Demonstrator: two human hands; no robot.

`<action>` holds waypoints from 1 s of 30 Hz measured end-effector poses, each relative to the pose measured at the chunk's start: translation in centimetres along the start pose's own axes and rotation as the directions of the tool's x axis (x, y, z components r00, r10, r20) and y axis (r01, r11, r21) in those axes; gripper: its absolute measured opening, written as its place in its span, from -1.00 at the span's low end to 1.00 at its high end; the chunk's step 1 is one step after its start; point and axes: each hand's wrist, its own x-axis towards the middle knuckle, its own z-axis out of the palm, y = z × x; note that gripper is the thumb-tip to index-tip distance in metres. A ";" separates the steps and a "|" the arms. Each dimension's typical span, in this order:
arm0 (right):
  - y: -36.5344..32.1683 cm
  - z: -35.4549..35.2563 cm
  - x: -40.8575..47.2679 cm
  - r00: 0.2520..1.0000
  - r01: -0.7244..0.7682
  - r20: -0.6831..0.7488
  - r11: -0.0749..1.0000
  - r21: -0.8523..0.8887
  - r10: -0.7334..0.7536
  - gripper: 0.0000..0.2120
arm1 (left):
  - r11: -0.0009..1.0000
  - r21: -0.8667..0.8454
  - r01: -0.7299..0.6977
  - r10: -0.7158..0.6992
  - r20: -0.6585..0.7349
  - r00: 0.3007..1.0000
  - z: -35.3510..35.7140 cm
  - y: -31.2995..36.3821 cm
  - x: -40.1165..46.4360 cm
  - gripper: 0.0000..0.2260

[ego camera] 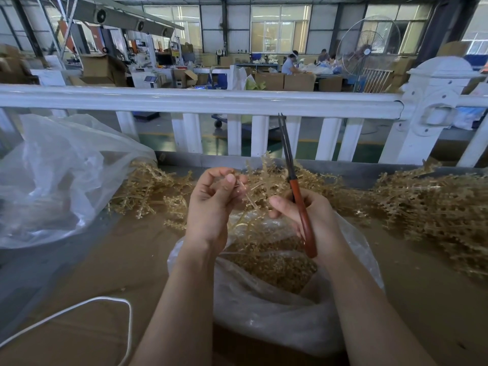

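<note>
My left hand (211,202) pinches a thin golden plastic sprue branch (249,198) between thumb and fingers, held above an open clear bag (277,313) filled with small golden pieces. My right hand (309,217) grips scissors with red-brown handles (303,220); the dark blades point up and away, slightly parted at the tips. The thumb of my right hand sits close to the branch's lower end. More golden branches (269,178) lie behind both hands.
Piles of golden sprue branches (435,207) spread across the brown cardboard-covered table (118,260). A large crumpled clear bag (58,180) lies at the left. A white cord (105,302) loops at the lower left. A white railing (211,101) runs behind the table.
</note>
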 end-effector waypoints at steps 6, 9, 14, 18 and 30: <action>-0.1 -0.1 0.2 0.995 -0.013 -0.095 1.000 -0.011 0.012 -0.53 | 0.984 -0.164 0.065 -0.062 0.025 0.998 0.0 0.1 0.2 -0.93; -0.1 -0.2 0.1 0.995 -0.011 -0.098 0.999 -0.031 0.008 -0.51 | 0.978 -0.199 0.064 -0.060 0.025 0.998 0.1 0.0 0.3 -0.93; 0.1 -0.4 0.5 0.999 0.001 -0.054 0.998 0.060 0.002 -0.70 | 0.976 -0.206 0.071 -0.067 0.027 0.997 0.2 -0.2 0.2 -0.93; 0.6 -0.7 0.9 0.998 -0.016 -0.063 0.979 0.204 0.030 -0.76 | 0.990 -0.093 0.110 -0.110 0.010 0.994 0.5 -0.2 0.1 -0.90; 1.3 -1.5 1.2 0.978 0.040 -0.208 0.984 0.174 -0.003 -0.79 | 0.664 0.732 0.150 -0.419 0.198 0.886 0.0 1.2 -0.3 -0.89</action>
